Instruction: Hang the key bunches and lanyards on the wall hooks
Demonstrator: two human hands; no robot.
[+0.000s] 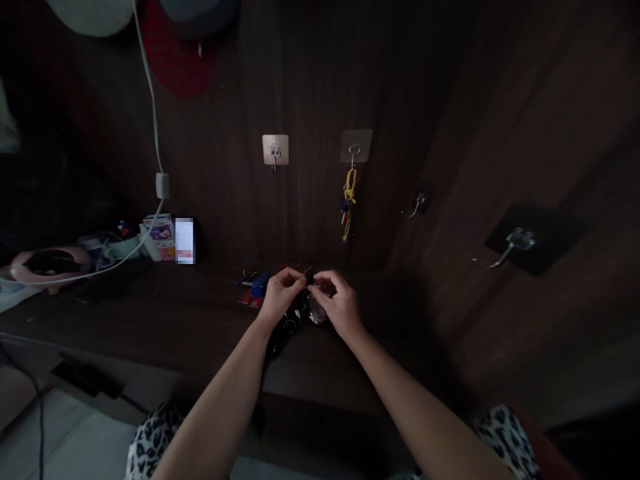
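Note:
Over the dark wooden shelf (210, 293), my left hand (283, 292) and my right hand (339, 299) meet, thumbs and fingertips pinched. Between them is a small dark piece (309, 276), its kind too dim to make out. Below the fingers is a clear, shiny thing (317, 311), close to the right palm. A black bundle with metal rings (290, 325) lies under the left wrist, partly covered by it. Left of my left hand, blue tags (259, 285) and red tags (250, 299) lie on the shelf with some metal bits.
A colourful cord bunch (349, 200) hangs from a wall hook (354, 151). Other hooks (275, 151) (419, 203) (520, 241) stick out of the panels. On the left stand a lit phone (185, 241), small boxes (161, 233) and a pink oval object (50, 265); a white cable (153, 100) runs down.

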